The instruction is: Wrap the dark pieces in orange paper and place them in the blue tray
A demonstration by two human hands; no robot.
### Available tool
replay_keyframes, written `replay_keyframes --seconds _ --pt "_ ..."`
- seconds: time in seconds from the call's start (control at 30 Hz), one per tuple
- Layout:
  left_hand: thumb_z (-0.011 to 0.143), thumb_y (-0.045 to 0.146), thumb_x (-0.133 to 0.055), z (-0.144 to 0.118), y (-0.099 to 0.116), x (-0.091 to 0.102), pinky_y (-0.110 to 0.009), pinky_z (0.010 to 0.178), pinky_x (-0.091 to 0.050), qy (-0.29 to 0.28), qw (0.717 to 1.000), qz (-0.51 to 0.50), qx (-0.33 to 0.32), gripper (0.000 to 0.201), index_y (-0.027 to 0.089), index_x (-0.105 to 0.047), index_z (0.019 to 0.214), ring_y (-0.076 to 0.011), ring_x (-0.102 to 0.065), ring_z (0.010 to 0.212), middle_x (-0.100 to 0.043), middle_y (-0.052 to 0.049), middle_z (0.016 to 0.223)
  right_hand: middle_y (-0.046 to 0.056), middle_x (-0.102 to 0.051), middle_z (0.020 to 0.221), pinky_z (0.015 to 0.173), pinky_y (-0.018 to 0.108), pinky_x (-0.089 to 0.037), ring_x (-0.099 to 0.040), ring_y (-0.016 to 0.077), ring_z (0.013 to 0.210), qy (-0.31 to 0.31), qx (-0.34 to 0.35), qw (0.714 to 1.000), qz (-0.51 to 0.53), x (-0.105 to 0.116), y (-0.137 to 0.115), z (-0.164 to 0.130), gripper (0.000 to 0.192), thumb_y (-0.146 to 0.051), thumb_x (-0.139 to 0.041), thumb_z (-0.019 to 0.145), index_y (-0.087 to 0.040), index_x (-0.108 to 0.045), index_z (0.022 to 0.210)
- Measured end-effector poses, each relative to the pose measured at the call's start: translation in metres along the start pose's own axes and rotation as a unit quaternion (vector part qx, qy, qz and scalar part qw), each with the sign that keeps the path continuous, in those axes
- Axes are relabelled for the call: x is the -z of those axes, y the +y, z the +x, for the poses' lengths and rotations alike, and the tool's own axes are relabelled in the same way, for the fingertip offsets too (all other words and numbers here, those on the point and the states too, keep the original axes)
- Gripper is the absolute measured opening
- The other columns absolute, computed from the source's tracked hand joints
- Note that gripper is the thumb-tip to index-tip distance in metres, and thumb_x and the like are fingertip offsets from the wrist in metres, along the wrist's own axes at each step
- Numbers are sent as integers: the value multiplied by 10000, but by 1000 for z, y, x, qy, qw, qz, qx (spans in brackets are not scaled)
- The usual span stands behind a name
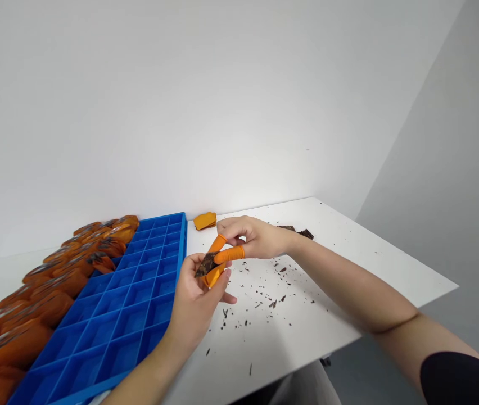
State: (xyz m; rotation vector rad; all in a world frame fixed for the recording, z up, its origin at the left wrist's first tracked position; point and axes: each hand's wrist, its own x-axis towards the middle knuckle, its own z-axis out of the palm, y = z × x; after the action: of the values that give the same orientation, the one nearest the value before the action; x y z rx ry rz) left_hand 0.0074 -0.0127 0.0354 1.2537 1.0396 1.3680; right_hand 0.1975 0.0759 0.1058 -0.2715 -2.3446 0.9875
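Note:
My left hand [199, 301] is closed around a small shiny orange packet [214, 275], its thumb along the near side. A dark brown, flaky flat piece [206, 264] lies against the packet between both hands. Orange finger cots [231, 254] cover the thumb and forefinger of my right hand [254, 236], which pinch at the piece. How far the piece sits inside the packet is hidden by the fingers. Behind the hands, a stack of flat orange packets [204, 220] lies on the white table [332, 275].
A blue compartment tray [138, 281] stands to the left, with rows of filled orange packets [54, 292] on its far left part. More dark flaky pieces [306, 233] lie behind my right wrist. Brown crumbs [273, 304] are scattered over the table. A white wall [239, 112] rises behind.

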Motion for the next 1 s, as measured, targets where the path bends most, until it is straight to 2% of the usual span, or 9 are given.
replay_keyframes --seconds 0.07,0.13,0.37,0.5,0.63,0.8,0.87,1.0 --pt "788 388 -892 1 -1 0 -368 550 -701 1 1000 -4 -2 538 221 -500 1115 -126 -650 699 -639 7 989 -36 -353 811 664 283 -340 -342 128 743 -19 -8 1000 13 0 5 1 261 -465 -725 969 -215 -662 936" --pt "789 390 -892 2 -2 1 -354 536 -693 -2 1000 -6 -3 551 230 -480 1118 -111 -623 681 -621 17 983 -36 -352 828 665 285 -331 -333 126 743 -29 -11 999 6 2 8 1 248 -454 -742 954 -219 -674 994" --pt "767 400 -901 1 -1 0 -379 541 -701 -8 1000 -7 -1 583 231 -475 1127 -163 -642 811 -601 -16 1050 -31 -387 867 714 285 -388 -384 132 789 -7 26 1000 -6 10 2 -3 339 -409 -774 930 -255 -685 1218" --pt "771 397 -894 0 0 0 -383 545 -704 -6 1000 -3 -8 574 230 -478 1129 -165 -664 808 -623 -28 1099 -16 -398 880 752 300 -418 -407 149 840 -9 47 998 -48 7 -4 -3 314 -413 -789 922 -246 -718 1177" --pt "788 396 -880 0 1 -1 -388 598 -715 -9 1000 0 -15 559 229 -477 1139 -155 -679 794 -644 -22 1081 7 -407 943 689 281 -418 -412 146 847 0 52 996 -72 4 -5 -2 280 -465 -731 967 -229 -744 1116" --pt "821 381 -856 0 -1 -1 -342 563 -691 -18 1000 17 -11 517 226 -464 1121 -109 -664 632 -663 6 1007 3 -415 942 656 260 -436 -442 128 829 12 65 993 -95 4 -6 -3 261 -422 -737 970 -202 -731 1110" --pt "829 386 -849 0 -2 -1 -343 559 -691 -14 1000 22 -11 496 222 -475 1111 -129 -692 680 -671 -20 1073 0 -429 935 669 258 -454 -460 122 825 14 75 990 -118 3 -10 -4 236 -386 -756 957 -195 -730 1092" --pt "830 393 -849 -1 -2 0 -381 594 -713 -4 1000 19 -24 469 217 -517 1111 -212 -724 907 -675 -63 1169 11 -500 968 690 263 -474 -492 121 827 25 73 981 -180 2 -21 -8 204 -362 -775 939 -197 -715 1044"
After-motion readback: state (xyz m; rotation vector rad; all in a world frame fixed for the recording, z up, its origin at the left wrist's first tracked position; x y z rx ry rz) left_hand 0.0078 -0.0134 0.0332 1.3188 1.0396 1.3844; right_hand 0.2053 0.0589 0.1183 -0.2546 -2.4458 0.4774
